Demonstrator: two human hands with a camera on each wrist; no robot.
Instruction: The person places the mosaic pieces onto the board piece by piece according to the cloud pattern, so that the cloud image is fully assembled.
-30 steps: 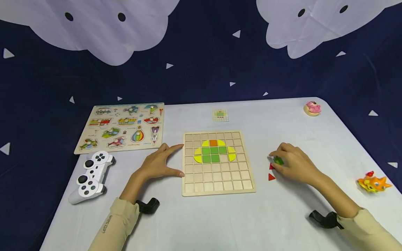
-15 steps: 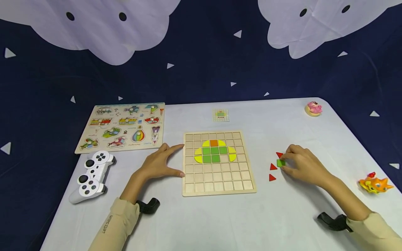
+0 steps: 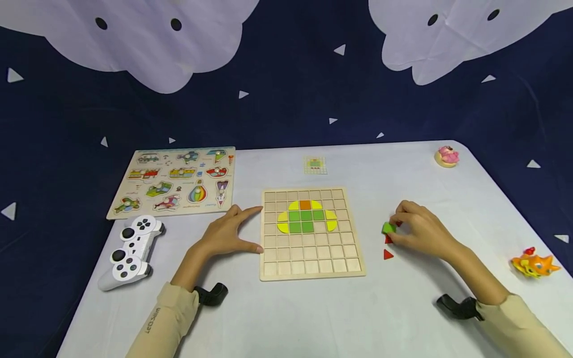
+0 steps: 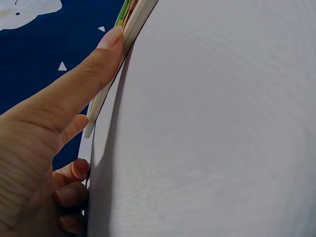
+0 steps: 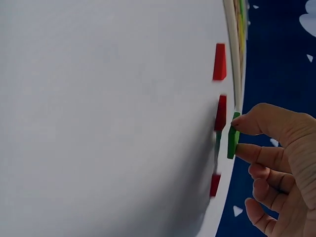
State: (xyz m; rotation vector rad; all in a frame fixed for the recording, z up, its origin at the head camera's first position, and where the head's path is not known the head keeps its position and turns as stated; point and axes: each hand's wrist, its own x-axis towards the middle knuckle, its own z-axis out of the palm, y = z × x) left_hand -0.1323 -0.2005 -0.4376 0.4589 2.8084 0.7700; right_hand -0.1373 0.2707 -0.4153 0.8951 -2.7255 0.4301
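Note:
My right hand [image 3: 421,231] pinches a green square tile [image 3: 388,228] between thumb and index finger, right of the wooden grid board [image 3: 313,254]. In the right wrist view that tile [image 5: 234,136] is held above the white tabletop, its other fingers bent behind. Three red triangle tiles lie under and beside it; the nearest red triangle [image 3: 388,254] shows fully in the head view. With thumb and index spread, my left hand [image 3: 226,233] touches the board's left edge. Green, yellow and orange tiles [image 3: 305,204] fill several of the board's cells.
A small pattern card [image 3: 315,165] lies behind the board. To the left are a vehicle puzzle board [image 3: 179,186] and a white game controller [image 3: 134,253]. A pink toy [image 3: 446,156] and an orange toy [image 3: 534,262] stand at the right.
My right hand moved right with the green tile, uncovering the red triangles, then came back left and holds the tile over them. My left hand stays at the board's edge.

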